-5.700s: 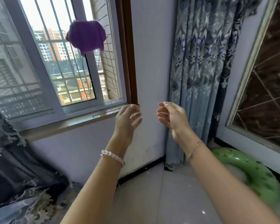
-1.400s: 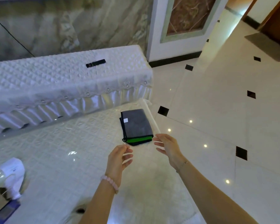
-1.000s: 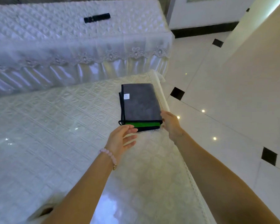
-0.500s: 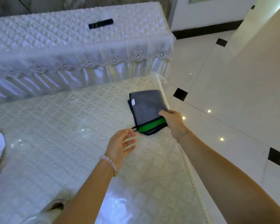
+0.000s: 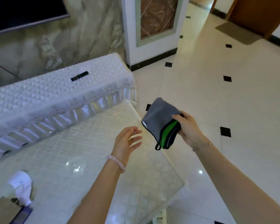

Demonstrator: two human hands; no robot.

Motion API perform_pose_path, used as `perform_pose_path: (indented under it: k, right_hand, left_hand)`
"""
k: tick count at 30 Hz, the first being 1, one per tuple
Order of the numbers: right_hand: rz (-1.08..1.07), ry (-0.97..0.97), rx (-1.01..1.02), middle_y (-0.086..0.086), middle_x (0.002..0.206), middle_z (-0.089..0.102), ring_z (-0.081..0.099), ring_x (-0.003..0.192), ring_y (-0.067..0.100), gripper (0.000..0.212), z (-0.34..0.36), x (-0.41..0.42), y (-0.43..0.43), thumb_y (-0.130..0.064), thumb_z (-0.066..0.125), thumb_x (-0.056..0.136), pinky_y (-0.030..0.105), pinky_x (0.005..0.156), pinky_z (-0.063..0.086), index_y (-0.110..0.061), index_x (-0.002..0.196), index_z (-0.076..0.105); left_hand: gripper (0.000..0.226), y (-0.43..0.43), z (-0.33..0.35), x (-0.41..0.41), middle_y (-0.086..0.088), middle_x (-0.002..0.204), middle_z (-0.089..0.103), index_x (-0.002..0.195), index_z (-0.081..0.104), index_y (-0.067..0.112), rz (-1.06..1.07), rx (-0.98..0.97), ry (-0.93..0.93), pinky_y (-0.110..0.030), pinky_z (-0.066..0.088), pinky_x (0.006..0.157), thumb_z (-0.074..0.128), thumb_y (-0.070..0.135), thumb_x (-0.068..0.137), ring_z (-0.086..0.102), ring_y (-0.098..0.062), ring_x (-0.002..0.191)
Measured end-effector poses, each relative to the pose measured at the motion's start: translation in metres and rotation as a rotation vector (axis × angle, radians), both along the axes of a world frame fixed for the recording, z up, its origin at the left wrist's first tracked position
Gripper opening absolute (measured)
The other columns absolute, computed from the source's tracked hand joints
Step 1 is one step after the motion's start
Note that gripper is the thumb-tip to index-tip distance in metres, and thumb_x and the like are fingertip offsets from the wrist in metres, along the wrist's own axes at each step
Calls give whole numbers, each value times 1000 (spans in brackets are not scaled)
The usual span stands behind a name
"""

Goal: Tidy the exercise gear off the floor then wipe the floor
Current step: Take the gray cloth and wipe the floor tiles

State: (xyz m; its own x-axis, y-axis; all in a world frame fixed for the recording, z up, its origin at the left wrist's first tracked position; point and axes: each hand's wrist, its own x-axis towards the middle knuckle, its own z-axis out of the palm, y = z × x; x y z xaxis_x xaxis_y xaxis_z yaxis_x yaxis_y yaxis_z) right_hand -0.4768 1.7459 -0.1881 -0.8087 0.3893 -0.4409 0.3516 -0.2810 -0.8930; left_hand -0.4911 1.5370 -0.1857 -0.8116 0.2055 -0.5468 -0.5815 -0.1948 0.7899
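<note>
My right hand [image 5: 188, 126] grips a folded stack of cloths [image 5: 160, 120], grey on top with a green layer and a black hanging loop at the lower corner. The stack hangs in the air past the right edge of the white quilted table [image 5: 81, 152], over the glossy tiled floor [image 5: 217, 94]. My left hand [image 5: 126, 143] hovers over the table with fingers relaxed and spread, holding nothing, a short way left of the cloths.
A white spray bottle [image 5: 20, 183] stands at the table's near left corner. Behind the table is a long cabinet under a white quilted cover [image 5: 47, 96] with a black remote [image 5: 79, 76] on it. A doormat [image 5: 236, 32] lies far right by a wooden door.
My right hand has lifted the folded cloths off the table and carried them right, over the floor. The view tilted up from the table. My left hand stayed empty.
</note>
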Motion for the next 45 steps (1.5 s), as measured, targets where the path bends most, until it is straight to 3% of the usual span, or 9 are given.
perform_pose_path:
  k: [5, 9, 14, 18, 25, 31, 36, 45]
  right_hand:
    - [-139, 84, 15, 7, 88, 62, 58, 82, 19, 14, 55, 97, -4, -13, 54, 92, 31, 68, 49, -9, 103, 62]
    - [-286, 121, 34, 7, 90, 65, 61, 83, 20, 14, 79, 169, -4, -12, 53, 93, 31, 69, 49, -10, 103, 62]
    - [-479, 108, 54, 11, 97, 65, 61, 88, 23, 21, 96, 261, 7, -14, 53, 94, 32, 71, 50, -8, 112, 60]
    - [-662, 95, 40, 11, 98, 66, 62, 88, 23, 14, 101, 335, 22, -15, 55, 93, 34, 73, 51, -14, 105, 62]
    - [-905, 76, 30, 14, 99, 68, 64, 88, 24, 16, 90, 460, 64, -13, 56, 93, 33, 73, 53, -9, 107, 63]
    - [-1046, 64, 3, 11, 96, 68, 64, 85, 21, 12, 78, 551, 124, -12, 57, 92, 30, 69, 52, -11, 101, 65]
    - [-1082, 51, 19, 10, 97, 67, 63, 87, 21, 14, 70, 602, 186, -11, 58, 91, 29, 69, 53, -11, 104, 64]
    - [-1147, -57, 51, 13, 99, 67, 63, 92, 26, 11, 46, 635, 262, -11, 60, 90, 36, 78, 52, -17, 98, 65]
  left_hand:
    - [12, 15, 43, 55, 0, 88, 67, 90, 63, 16, -207, 97, 19, -32, 50, 80, 52, 20, 92, 62, -17, 83]
    - [12, 32, 62, 93, 0, 90, 68, 95, 62, 15, -375, 123, 55, -29, 51, 74, 52, 20, 93, 64, -16, 83]
    - [12, 70, 75, 148, -1, 92, 66, 90, 62, 16, -586, 148, 52, -29, 50, 74, 52, 22, 92, 63, -16, 83]
    - [14, 110, 83, 201, -1, 93, 66, 89, 63, 16, -746, 142, 46, -31, 50, 77, 51, 22, 93, 63, -17, 86]
    - [14, 194, 78, 293, -1, 90, 66, 89, 62, 14, -971, 126, 3, -32, 51, 78, 50, 20, 94, 62, -18, 84]
    - [15, 285, 70, 375, -3, 95, 66, 98, 62, 12, -1099, 104, -37, -33, 51, 78, 50, 20, 95, 61, -20, 88]
    - [12, 354, 64, 426, -3, 94, 65, 93, 61, 14, -1163, 91, -46, -33, 50, 77, 51, 20, 94, 61, -20, 88]
    - [16, 429, 52, 435, -6, 102, 64, 101, 62, 13, -1163, 1, -25, -34, 52, 79, 49, 22, 95, 61, -24, 98]
